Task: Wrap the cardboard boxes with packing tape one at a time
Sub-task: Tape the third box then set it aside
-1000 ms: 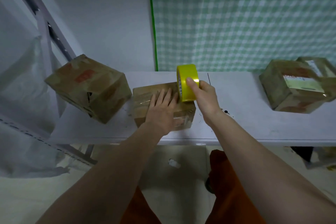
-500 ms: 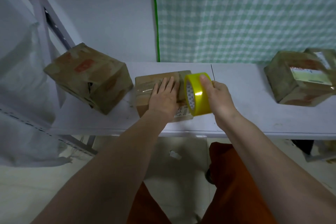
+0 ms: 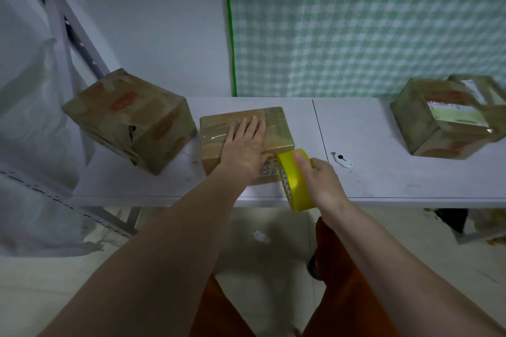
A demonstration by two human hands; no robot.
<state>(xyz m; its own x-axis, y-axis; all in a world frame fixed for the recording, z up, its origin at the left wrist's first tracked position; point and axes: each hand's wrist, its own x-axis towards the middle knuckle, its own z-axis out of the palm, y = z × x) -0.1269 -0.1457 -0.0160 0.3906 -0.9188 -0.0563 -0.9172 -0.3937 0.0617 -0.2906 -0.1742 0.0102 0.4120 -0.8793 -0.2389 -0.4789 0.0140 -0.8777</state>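
- Right hand (image 3: 324, 180) gripped yellow tape roll (image 3: 297, 180) at near right corner of small cardboard box (image 3: 276, 128); roll overhung white table (image 3: 383, 172) edge.
- Left hand (image 3: 243, 149) lay flat on the box top, fingers straight, pinning it.
- Box's long axis ran left-right; the tape looked to lead over its right end.
- White box cutter (image 3: 342, 160) lay just right of the roll; larger box (image 3: 128, 120) close left; taped boxes (image 3: 449, 120) far right.

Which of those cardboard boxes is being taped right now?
The flat middle box: the left hand presses on its top and the yellow tape roll sits at its near corner. The others stand untouched.
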